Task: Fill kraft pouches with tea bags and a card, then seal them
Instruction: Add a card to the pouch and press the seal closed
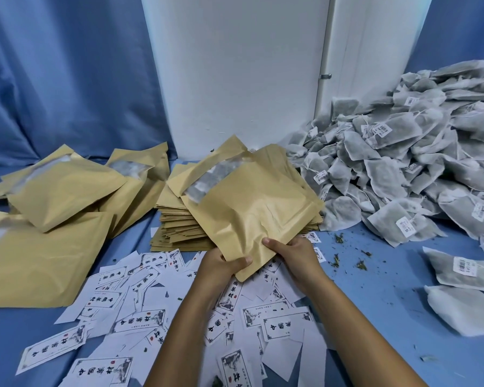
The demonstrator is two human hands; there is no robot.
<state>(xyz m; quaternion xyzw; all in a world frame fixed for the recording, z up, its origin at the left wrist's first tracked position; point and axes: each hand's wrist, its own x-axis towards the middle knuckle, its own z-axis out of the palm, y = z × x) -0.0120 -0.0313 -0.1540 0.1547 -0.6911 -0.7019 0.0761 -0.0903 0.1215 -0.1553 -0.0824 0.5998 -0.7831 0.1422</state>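
My left hand (pixel 224 263) pinches the near left corner of a filled tan kraft paper pouch with a clear window strip (pixel 252 208), thumb curled over the top face and fingers underneath. My right hand (pixel 289 254) grips the same near edge just beside it, thumb pressed on the paper, fingers wrapped below. Both hands are closed on the pouch; neither holds anything else.

The pouch slants away from me, its long axis running from my hands up and to the left, so the window end is farthest from me and the edge I hold is nearest. It hangs over the flat stack of empty kraft pouches (pixel 176 224) and above the scattered white printed cards (pixel 140 322) on the blue-covered bench (pixel 375 289). Grey tea bags show through the window, so I judge it loaded; whether a card is inside I cannot tell.

The mouth looks to be at my end, between my two thumbs, so sealing means pressing along that near edge, left to right. The pile of finished kraft pouches (pixel 65 191) lies to my left, nearer my left hand; the heap of grey mesh tea bags with paper tags (pixel 408 152) lies to my right.
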